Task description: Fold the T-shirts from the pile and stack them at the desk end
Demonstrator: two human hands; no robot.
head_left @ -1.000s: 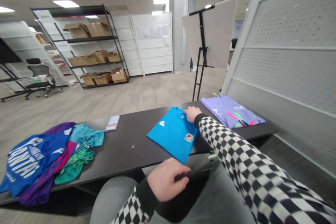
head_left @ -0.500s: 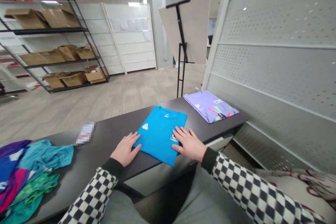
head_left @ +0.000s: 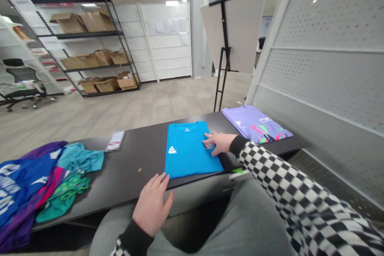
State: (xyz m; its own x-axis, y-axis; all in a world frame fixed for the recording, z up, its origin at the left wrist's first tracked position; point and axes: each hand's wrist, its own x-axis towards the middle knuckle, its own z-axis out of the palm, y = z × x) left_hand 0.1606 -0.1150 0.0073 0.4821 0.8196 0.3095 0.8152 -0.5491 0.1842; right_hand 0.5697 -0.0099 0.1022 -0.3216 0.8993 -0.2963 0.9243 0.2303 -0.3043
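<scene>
A bright blue T-shirt point(head_left: 189, 152), folded into a rectangle with its collar at the far side, lies flat on the dark table point(head_left: 126, 172). White logos show on its left chest and inside the neck. My right hand point(head_left: 220, 143) rests on the shirt's right edge, fingers spread over a small patch there. At the near left corner of the shirt is my left hand point(head_left: 154, 202), open, its fingertips by the corner; whether they touch the cloth I cannot tell. A folded lilac T-shirt point(head_left: 255, 122) with a colourful print lies on the right.
Crumpled jerseys point(head_left: 39, 184) in blue, purple and green hang over the table's left end. A small white packet point(head_left: 116, 141), blurred out, lies near the far edge. An easel board point(head_left: 237, 28) stands behind, a perforated panel point(head_left: 324, 68) to the right. Shelving point(head_left: 90, 34) holds cardboard boxes.
The blue shirt has been turned to lie squarer to the table edge. My left hand has drawn back toward me off the shirt. The view has swung left.
</scene>
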